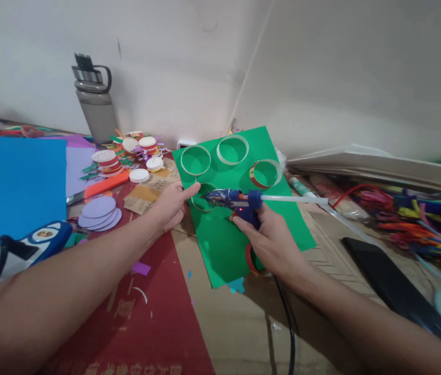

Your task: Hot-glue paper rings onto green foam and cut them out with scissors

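Right-hand fingers are wrapped round the grip of a blue glue gun [249, 209], frame center, red light on; right hand [277, 242] sits right of center. Nozzle is over a paper ring [202, 210] on a green sheet [224, 245], center. Left hand [171, 205], left of center: thumb out at that ring's rim; can't tell if it's pinching.

Surface: cardboard [212, 328], red-printed lower left, brown lower middle. Pale wall [189, 57] across the top. Colored strands [392, 208] heaped at right edge, black slab [395, 286] lower right.

Containers: gray bottle [97, 114], upper left, black top on, standing by the wall; can't tell what's inside. Rings are open, green sheet showing through: two upper center, one right of those, one by the right wrist. Small red-and-white cup pieces [108, 164] left of center, colored strips around them.
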Motion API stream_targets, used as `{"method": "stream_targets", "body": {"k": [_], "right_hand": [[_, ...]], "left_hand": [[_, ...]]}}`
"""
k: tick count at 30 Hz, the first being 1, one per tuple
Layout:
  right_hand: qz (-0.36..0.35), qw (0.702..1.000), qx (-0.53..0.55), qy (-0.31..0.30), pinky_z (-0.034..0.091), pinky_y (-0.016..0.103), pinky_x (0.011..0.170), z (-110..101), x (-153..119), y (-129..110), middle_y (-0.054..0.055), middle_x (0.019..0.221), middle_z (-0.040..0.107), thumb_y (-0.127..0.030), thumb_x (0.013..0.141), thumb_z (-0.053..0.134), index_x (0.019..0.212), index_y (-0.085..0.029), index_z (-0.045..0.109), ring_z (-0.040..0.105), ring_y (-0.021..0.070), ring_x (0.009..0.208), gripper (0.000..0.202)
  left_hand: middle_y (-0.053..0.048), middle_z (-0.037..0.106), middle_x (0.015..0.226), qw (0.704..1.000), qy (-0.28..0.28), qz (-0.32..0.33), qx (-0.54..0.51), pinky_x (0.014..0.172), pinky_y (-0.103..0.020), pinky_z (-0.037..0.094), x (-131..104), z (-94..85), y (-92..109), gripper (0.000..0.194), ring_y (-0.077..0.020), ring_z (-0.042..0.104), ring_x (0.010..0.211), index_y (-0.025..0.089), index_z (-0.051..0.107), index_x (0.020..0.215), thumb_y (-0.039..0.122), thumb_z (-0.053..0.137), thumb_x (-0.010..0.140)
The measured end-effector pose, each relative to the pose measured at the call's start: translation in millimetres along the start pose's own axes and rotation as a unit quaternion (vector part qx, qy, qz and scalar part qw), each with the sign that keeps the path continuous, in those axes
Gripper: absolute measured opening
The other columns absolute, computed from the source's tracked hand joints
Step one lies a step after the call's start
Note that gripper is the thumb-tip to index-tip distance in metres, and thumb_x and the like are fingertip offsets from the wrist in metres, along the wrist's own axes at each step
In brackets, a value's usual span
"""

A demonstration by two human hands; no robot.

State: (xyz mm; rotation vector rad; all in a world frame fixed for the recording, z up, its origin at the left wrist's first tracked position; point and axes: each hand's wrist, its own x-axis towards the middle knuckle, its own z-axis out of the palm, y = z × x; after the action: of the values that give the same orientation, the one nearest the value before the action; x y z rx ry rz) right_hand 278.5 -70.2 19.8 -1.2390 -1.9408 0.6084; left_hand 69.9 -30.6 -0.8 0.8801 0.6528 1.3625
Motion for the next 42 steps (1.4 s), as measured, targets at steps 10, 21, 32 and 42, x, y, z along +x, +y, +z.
{"method": "stream_targets", "body": {"k": [10,21,32,42], "right_hand": [[-0.010,0.999,-0.019,-0.029,0.050,0.043,0.082,-4,0,-12,0.014,0.109,0.071,-0.033,0.091,0.052,0.114,-0.016,0.059,0.067,0.0295,0.097,0.029],[-0.025,0.997,-0.052,-0.046,0.051,0.043,0.085,0,2,-10,0.014,0.113,0.071,-0.030,0.093,0.051,0.115,-0.017,0.058,0.067,0.0290,0.101,0.027],[-0.022,0.995,-0.080,-0.063,0.051,0.043,0.084,-7,1,-18,0.015,0.116,0.070,-0.028,0.092,0.049,0.119,-0.018,0.057,0.066,0.0323,0.104,0.030],[-0.027,0.994,-0.089,-0.050,0.050,0.043,0.083,-2,3,-17,0.015,0.113,0.071,-0.030,0.093,0.048,0.112,-0.017,0.058,0.067,0.0317,0.102,0.025]], "left_hand": [[-0.012,0.075,0.111,0.999,-0.027,0.033,0.020,0.093,-0.039,0.055,-1,3.8,5,0.038,-0.0266,0.069,0.104,0.014,0.072,0.106,0.028,0.082,0.073],[-0.011,0.074,0.114,0.999,-0.003,0.026,0.035,0.096,-0.037,0.053,-2,6.3,7,0.039,-0.0263,0.068,0.108,0.015,0.073,0.106,0.029,0.083,0.071],[-0.012,0.074,0.115,0.999,-0.019,0.022,0.030,0.095,-0.038,0.054,-3,5.5,8,0.036,-0.0268,0.068,0.107,0.015,0.072,0.107,0.028,0.080,0.075],[-0.011,0.075,0.111,0.999,-0.014,0.020,0.024,0.095,-0.039,0.055,-2,7.2,7,0.036,-0.0269,0.069,0.106,0.015,0.073,0.106,0.027,0.081,0.073]]}}
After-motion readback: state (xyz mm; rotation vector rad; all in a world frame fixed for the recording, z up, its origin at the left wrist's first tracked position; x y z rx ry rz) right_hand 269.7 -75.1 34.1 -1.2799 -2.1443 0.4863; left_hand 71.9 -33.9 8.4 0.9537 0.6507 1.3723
